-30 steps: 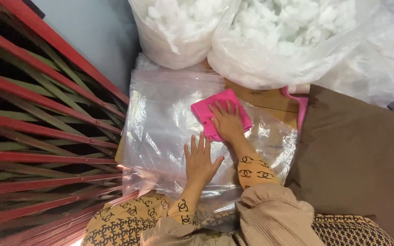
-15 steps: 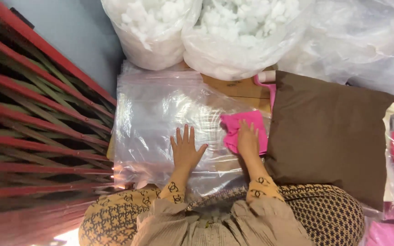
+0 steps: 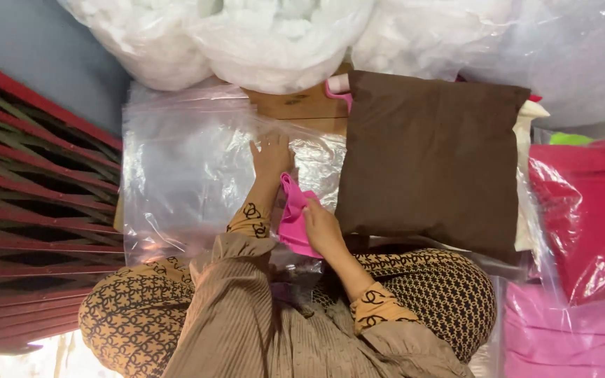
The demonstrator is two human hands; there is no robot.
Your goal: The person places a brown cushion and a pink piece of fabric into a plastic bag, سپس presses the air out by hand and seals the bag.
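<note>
Pink cloth [image 3: 293, 218]: bunched, held upright between the two hands, over the near edge of the clear plastic bag [image 3: 176, 182]; long axis runs roughly from the left wrist toward the lap.

Right hand [image 3: 322, 227]: fingers curled and pinching the cloth's right side; nearer hand to it.

Left hand [image 3: 272, 155]: flat on the bag, fingers spread, pointing away from the body; the cloth lies just behind it, beside the wrist.

Brown pillow [image 3: 432, 157]: just right of the right hand, near the cloth but apart.

White stuffing sacks [image 3: 274, 38]: beyond the bag.
</note>
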